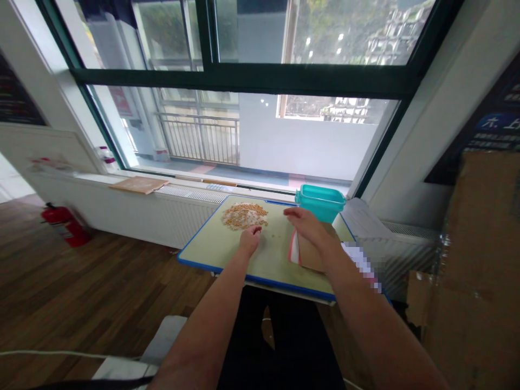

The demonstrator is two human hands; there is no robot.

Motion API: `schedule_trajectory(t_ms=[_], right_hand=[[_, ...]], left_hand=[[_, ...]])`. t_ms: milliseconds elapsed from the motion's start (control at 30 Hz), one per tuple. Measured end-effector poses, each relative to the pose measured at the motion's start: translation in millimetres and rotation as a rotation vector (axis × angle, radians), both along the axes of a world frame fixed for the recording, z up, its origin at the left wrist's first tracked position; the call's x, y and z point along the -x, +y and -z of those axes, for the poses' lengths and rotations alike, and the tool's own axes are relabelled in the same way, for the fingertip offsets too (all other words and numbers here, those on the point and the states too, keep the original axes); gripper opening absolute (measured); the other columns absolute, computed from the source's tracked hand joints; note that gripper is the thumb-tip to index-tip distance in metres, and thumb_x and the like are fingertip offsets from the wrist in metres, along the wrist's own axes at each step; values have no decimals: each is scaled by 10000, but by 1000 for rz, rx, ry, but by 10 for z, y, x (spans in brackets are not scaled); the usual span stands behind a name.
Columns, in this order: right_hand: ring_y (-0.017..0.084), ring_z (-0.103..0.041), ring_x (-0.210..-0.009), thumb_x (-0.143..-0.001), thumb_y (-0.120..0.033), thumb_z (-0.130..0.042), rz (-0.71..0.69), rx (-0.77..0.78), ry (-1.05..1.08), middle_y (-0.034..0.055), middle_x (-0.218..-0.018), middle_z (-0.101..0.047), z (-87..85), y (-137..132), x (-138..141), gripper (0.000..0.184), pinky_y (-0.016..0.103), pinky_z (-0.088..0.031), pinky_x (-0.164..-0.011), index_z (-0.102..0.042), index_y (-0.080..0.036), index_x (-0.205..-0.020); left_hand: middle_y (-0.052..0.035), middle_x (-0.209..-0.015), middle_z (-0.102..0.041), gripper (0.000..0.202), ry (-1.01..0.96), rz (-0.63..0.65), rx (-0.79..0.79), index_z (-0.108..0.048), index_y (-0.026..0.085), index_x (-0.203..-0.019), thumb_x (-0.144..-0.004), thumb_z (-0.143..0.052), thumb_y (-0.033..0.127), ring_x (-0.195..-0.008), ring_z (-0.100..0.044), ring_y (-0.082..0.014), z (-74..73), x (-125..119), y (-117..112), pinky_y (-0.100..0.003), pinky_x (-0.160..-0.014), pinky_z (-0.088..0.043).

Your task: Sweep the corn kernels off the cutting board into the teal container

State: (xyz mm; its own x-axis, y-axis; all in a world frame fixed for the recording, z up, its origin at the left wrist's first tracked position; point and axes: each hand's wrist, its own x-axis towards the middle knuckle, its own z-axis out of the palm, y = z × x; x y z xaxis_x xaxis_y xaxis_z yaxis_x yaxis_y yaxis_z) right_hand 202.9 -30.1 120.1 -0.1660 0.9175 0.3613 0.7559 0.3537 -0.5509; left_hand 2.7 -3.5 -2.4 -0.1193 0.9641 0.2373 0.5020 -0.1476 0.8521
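Note:
A mixed pile of yellow-orange kernels and white grains [245,215] lies at the far left of the pale yellow table top [227,254]. Right at the pile's near edge is my left hand [249,239], its fingers curled together; whatever they may hold is too small to make out. My right hand [306,223] hovers above a flat brown container [312,253] with a white and red edge, partly hidden by the forearm. Its fingers stretch leftward and no held thing shows. A few loose kernels [276,235] lie between the hands. A teal plastic basket [320,199] stands at the back right.
The table's blue edge [280,288] runs close to my legs. Behind it are a white radiator [195,214] and a window. A flat wooden board [139,184] lies on the sill. Cardboard boxes [475,271] stand at right, a fire extinguisher [65,225] at left.

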Motion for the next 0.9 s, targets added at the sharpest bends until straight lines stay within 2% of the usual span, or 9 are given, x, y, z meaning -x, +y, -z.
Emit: schedule_trajectory(t_ms=[67, 167, 233, 300, 400, 467, 567, 733, 900], right_hand=[[224, -588, -1131, -813, -158, -457, 91, -55, -67, 110, -1200, -667, -150, 166, -371, 395, 402, -403, -1033, -670, -136, -1145], [283, -420, -1327, -790, -114, -451, 187, -130, -165, 204, -1366, -535, -194, 370, -842, 447, 485, -257, -1128, -627, -53, -1197], [297, -321, -1392, -819, -139, -448, 244, -174, -251, 201, -1459, -436, -151, 484, -1059, 486, 529, -223, -1133, -568, -65, -1283], [287, -271, -1420, -873, -171, -409, 325, -184, -499, 144, -1511, -384, -99, 595, -1198, 495, 531, -227, -1131, -519, -131, -1354], [279, -317, -1397, -916, -198, -375, 356, -110, -706, 94, -1491, -429, -67, 749, -1307, 477, 537, -251, -1112, -498, -203, -1377], [274, -422, -1322, -918, -216, -394, 358, -74, -724, 122, -1403, -525, -79, 826, -1341, 462, 532, -310, -1067, -505, -203, -1367], [258, -540, -1170, -904, -229, -431, 369, -44, -756, 161, -1241, -623, -93, 887, -1347, 409, 465, -396, -970, -577, -189, -1284], [249, -548, -1113, -904, -151, -383, 356, -54, -775, 162, -1173, -628, 0, 900, -1279, 369, 386, -418, -887, -660, -170, -1148], [224, -615, -963, -918, -132, -341, 374, -78, -753, 133, -1122, -663, 26, 882, -1288, 405, 363, -437, -831, -645, -179, -1183]], left_hand=[[-81, -1094, -723, 314, -2, 3, -8, -704, 148, -1104, -843, -533, 123, -1028, -662, -167, 3, -11, 3, -258, -933, -476], [-75, -1129, -713, 370, -1, -1, -16, -673, 162, -1182, -844, -531, 108, -1063, -652, -160, -1, -23, 13, -259, -953, -469], [-70, -1128, -714, 387, 2, -6, -18, -672, 171, -1190, -839, -529, 94, -1069, -651, -167, -7, -25, 17, -278, -965, -468], [-65, -1111, -720, 354, 6, 0, -20, -709, 174, -1127, -833, -528, 92, -1062, -655, -175, -17, -24, 9, -289, -971, -468], [-69, -1052, -736, 305, 14, 14, -21, -759, 172, -1004, -824, -527, 93, -1033, -665, -186, -37, -25, -22, -296, -975, -463], [-72, -1013, -745, 292, 19, 11, -19, -772, 175, -961, -809, -537, 92, -1005, -674, -194, -49, -27, -43, -303, -969, -466], [-74, -950, -753, 285, 14, -18, 2, -776, 173, -930, -799, -535, 95, -937, -690, -198, -44, -25, -50, -307, -924, -491], [-63, -875, -752, 301, -2, -57, 45, -772, 176, -908, -813, -491, 123, -849, -697, -180, 23, -7, -2, -278, -833, -519], [-60, -791, -737, 286, -31, -55, 62, -759, 162, -841, -802, -477, 132, -746, -683, -166, 59, -2, 35, -274, -758, -524]])
